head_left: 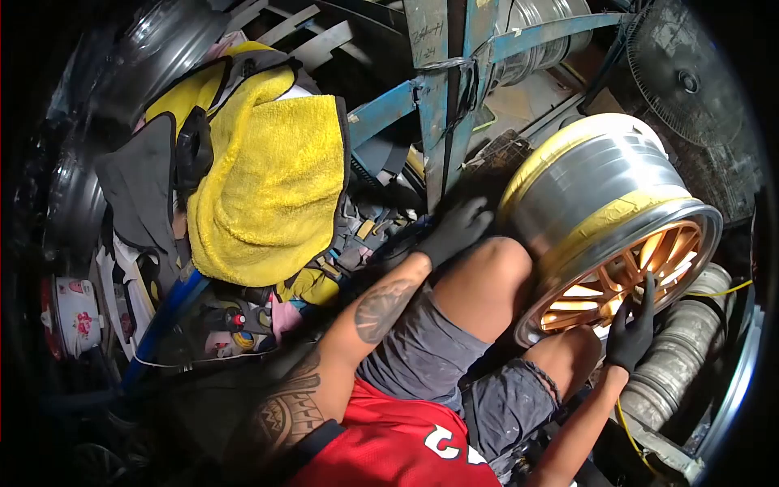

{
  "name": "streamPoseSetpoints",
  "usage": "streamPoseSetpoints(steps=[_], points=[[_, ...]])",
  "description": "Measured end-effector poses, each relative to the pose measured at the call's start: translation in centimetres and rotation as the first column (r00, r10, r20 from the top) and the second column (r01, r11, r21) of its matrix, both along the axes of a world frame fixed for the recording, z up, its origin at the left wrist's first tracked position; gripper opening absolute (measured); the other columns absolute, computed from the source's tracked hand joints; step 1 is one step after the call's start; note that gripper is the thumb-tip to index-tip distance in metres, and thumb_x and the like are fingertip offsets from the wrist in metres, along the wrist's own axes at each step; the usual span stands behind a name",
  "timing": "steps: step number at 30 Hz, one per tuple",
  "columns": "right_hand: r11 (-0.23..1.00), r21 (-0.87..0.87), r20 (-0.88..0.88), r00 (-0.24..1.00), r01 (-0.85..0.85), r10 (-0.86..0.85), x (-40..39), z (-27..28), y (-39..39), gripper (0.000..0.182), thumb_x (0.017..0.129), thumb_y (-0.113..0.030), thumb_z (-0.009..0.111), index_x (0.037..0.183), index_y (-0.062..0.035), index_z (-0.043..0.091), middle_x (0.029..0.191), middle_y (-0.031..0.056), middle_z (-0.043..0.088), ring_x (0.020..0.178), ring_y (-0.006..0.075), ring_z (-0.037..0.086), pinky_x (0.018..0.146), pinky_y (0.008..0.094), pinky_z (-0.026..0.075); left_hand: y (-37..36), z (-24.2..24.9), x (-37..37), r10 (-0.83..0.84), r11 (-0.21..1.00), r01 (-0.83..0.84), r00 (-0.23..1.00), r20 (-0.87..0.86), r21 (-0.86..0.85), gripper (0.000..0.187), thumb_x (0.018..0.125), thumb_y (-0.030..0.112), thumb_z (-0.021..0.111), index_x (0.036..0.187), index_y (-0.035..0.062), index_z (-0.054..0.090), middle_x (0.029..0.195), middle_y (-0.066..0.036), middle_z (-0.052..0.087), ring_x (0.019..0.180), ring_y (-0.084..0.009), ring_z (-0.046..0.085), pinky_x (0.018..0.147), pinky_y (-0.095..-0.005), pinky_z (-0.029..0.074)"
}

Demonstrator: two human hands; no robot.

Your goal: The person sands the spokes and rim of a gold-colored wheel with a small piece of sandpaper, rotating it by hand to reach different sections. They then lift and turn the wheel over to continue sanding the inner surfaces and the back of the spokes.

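A car wheel rim (pixel 604 174) with a polished silver barrel and copper-coloured spokes leans tilted beside my knees. Yellow masking tape (pixel 625 213) runs around its barrel. My right hand (pixel 631 331), in a dark glove, is at the spoked face, its index finger stretched along the spokes and its thumb apart. It grips nothing that I can see. My left hand (pixel 457 233), also gloved, hovers or rests by my left knee, left of the rim. Its fingers are loosely bent and apart, with nothing visible in them; shadow hides part of the palm.
A yellow towel (pixel 272 178) with grey edging hangs at the left over a heap of rags and small items. A blue metal frame (pixel 434 105) stands ahead. Behind the rim is a fan (pixel 688 79). Silver cylindrical metal (pixel 677 349) and a yellow cable (pixel 722 291) lie at the right.
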State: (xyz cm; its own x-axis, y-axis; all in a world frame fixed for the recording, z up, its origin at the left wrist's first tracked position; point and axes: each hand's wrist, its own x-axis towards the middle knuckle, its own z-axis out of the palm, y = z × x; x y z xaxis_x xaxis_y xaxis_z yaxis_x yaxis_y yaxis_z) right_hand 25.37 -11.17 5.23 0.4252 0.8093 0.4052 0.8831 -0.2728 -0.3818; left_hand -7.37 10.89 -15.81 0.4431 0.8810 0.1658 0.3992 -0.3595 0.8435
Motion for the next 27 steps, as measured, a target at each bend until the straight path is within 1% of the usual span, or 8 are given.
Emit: streamPoseSetpoints(steps=[1, 2, 5, 8, 11, 17, 23, 27], points=[[1.000, -0.015, -0.002, 1.000, -0.001, 0.001, 0.4, -0.3, -0.2, 0.065, 0.093, -0.001, 0.063, 0.154, -0.0206, 0.050, 0.132, 0.0149, 0.067, 0.105, 0.0306, 0.067, 0.092, 0.0407, 0.054, -1.3, -5.1, -4.1, -0.102, 0.978, 0.112, 0.992, 0.068, -0.173, 0.052, 0.103, 0.043, 0.055, 0.135, 0.0024, 0.061, 0.130, -0.023, 0.067, 0.122, -0.0372, 0.064, 0.106, -0.0438, 0.049], [0.996, -0.084, 0.026, 0.999, 0.032, -0.030, 0.8, -0.2, -0.2, 0.063, 0.095, -0.001, 0.062, 0.154, -0.0200, 0.050, 0.140, 0.0124, 0.064, 0.111, 0.0310, 0.066, 0.094, 0.0399, 0.053, -2.1, -8.1, -7.4, -0.204, 0.939, 0.176, 0.977, -0.066, -0.295, 0.042, 0.102, 0.035, 0.057, 0.129, 0.0042, 0.066, 0.126, -0.019, 0.070, 0.119, -0.0343, 0.067, 0.104, -0.0425, 0.050], [0.998, -0.070, 0.082, 0.997, 0.007, -0.001, 0.9, 0.3, -0.3, 0.059, 0.097, -0.002, 0.061, 0.152, -0.0193, 0.053, 0.144, 0.0105, 0.063, 0.116, 0.0310, 0.066, 0.095, 0.0394, 0.053, -8.0, -7.5, -15.2, -0.077, 0.958, -0.032, 0.928, -0.364, -0.284, 0.030, 0.099, 0.023, 0.053, 0.118, 0.0090, 0.073, 0.115, -0.021, 0.072, 0.111, -0.0371, 0.069, 0.093, -0.0446, 0.053], [1.000, 0.007, 0.026, 1.000, -0.008, 0.008, -0.2, 0.8, -0.5, 0.056, 0.097, -0.002, 0.062, 0.150, -0.0181, 0.055, 0.138, 0.0128, 0.065, 0.110, 0.0291, 0.069, 0.092, 0.0380, 0.055, -8.7, -5.3, -18.8, 0.210, 0.937, -0.333, 0.781, -0.587, -0.107, 0.030, 0.095, 0.037, 0.058, 0.094, 0.0104, 0.073, 0.090, -0.020, 0.072, 0.085, -0.0445, 0.069, 0.074, -0.0531, 0.055], [0.997, 0.041, -0.072, 0.996, 0.059, -0.056, -0.7, 0.5, -1.0, 0.053, 0.097, -0.002, 0.062, 0.148, -0.0164, 0.057, 0.129, 0.0137, 0.067, 0.103, 0.0263, 0.072, 0.089, 0.0356, 0.055, -7.3, -4.3, -20.3, 0.404, 0.865, -0.501, 0.721, -0.563, -0.021, 0.030, 0.091, 0.038, 0.066, 0.092, 0.0090, 0.072, 0.090, -0.020, 0.072, 0.085, -0.0439, 0.069, 0.074, -0.0515, 0.055], [0.975, 0.181, -0.244, 0.966, 0.130, -0.083, -3.8, -2.0, -2.7, 0.049, 0.098, -0.001, 0.060, 0.146, -0.0083, 0.057, 0.128, 0.0147, 0.067, 0.105, 0.0201, 0.069, 0.088, 0.0332, 0.055, -5.0, -3.8, -18.7, 0.392, 0.854, -0.516, 0.555, -0.734, 0.065, 0.023, 0.093, 0.027, 0.067, 0.099, 0.0048, 0.072, 0.097, -0.019, 0.075, 0.090, -0.0390, 0.071, 0.078, -0.0467, 0.056], [0.975, 0.191, -0.262, 0.963, 0.116, -0.063, -4.9, -6.1, -5.3, 0.043, 0.103, -0.008, 0.057, 0.146, -0.0043, 0.055, 0.134, 0.0136, 0.066, 0.117, 0.0220, 0.065, 0.100, 0.0324, 0.050, -4.3, -4.1, -18.6, 0.396, 0.854, -0.517, 0.569, -0.721, 0.061, 0.023, 0.093, 0.024, 0.066, 0.102, 0.0033, 0.071, 0.100, -0.019, 0.075, 0.091, -0.0380, 0.071, 0.079, -0.0452, 0.056], [0.966, 0.217, -0.410, 0.911, 0.142, -0.042, -5.2, -6.3, -5.3, 0.041, 0.103, -0.008, 0.057, 0.144, -0.0033, 0.057, 0.133, 0.0130, 0.064, 0.112, 0.0200, 0.064, 0.097, 0.0327, 0.051, -4.0, -4.0, -19.8, 0.433, 0.834, -0.549, 0.587, -0.684, 0.057, 0.023, 0.093, 0.022, 0.065, 0.104, 0.0023, 0.071, 0.102, -0.020, 0.075, 0.092, -0.0373, 0.071, 0.081, -0.0442, 0.056]])
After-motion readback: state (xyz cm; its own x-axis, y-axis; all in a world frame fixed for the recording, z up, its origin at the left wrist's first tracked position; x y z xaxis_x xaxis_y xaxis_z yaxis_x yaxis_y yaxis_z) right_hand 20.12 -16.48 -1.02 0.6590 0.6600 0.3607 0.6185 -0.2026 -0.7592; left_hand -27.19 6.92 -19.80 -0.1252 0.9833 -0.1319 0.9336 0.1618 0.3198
